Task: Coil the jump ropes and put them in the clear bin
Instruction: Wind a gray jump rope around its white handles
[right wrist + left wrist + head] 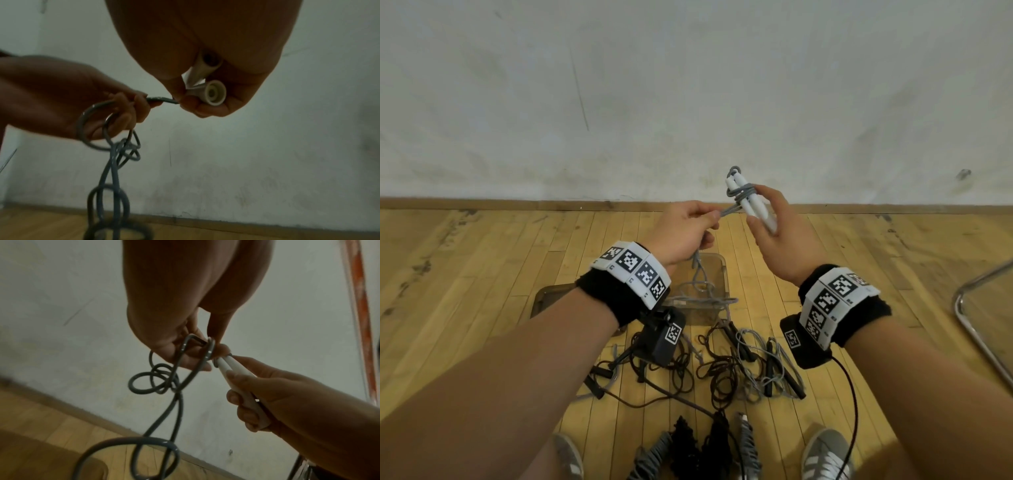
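In the head view the right hand (774,226) clutched both white handles (751,202) at frame centre while the left hand (681,233) pinched the grey cord (729,209) above the clear bin (717,270); both wrist views showed kinked slack dangling, so steady tension would have wound neater turns.

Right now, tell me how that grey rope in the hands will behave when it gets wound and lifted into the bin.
The grey rope probably stays floppy: it sags from the left hand in loose kinked loops. Those loops may snag or spring open unless wrapped tight. The white handles in the right hand look rigid and round, so likely to roll if dropped loose.
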Available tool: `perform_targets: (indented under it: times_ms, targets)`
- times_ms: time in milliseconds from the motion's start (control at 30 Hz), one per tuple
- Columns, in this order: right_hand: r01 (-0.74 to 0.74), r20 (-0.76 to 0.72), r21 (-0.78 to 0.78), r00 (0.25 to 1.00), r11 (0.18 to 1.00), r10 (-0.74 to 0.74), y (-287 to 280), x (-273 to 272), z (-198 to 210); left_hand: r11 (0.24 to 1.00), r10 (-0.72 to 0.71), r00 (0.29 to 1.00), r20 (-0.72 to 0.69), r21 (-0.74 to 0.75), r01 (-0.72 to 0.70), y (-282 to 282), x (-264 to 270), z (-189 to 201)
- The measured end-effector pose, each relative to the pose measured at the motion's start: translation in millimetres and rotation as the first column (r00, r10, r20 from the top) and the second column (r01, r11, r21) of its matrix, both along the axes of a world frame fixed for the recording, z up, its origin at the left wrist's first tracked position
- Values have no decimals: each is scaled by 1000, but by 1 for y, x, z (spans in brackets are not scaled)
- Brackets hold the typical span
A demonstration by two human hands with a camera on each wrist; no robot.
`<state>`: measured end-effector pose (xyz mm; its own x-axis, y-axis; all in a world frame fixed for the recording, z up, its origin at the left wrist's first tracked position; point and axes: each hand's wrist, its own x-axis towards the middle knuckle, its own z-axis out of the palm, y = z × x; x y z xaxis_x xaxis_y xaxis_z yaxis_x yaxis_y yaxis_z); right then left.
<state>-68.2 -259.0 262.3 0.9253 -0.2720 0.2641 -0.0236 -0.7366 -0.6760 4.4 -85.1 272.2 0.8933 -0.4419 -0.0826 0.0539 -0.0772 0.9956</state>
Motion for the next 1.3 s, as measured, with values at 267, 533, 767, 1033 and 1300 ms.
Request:
perform_targets:
  times_ms: [267, 533, 767, 1033, 1300]
  targets:
    - [54, -79, -257, 994, 965, -77, 5, 3, -6, 988, 38, 975, -220, -138, -70, -16, -8, -6]
    - [-109, -18, -305, 994, 946, 109, 2, 8, -21, 975, 147, 959, -242, -126, -181, -12, -2, -8]
    - [-140, 64, -205, 986, 969, 155, 7, 3, -14, 973, 217, 968, -127, -57, -225, -10, 1, -12]
    - [-238, -18, 584, 952, 776, 306, 16, 2, -7, 981, 133, 987, -88, -128, -143, -7, 11, -5]
    - [-188, 26, 417, 980, 889, 195, 4, 7, -4, 990, 38, 994, -102, -128, -51, -2, 11, -5]
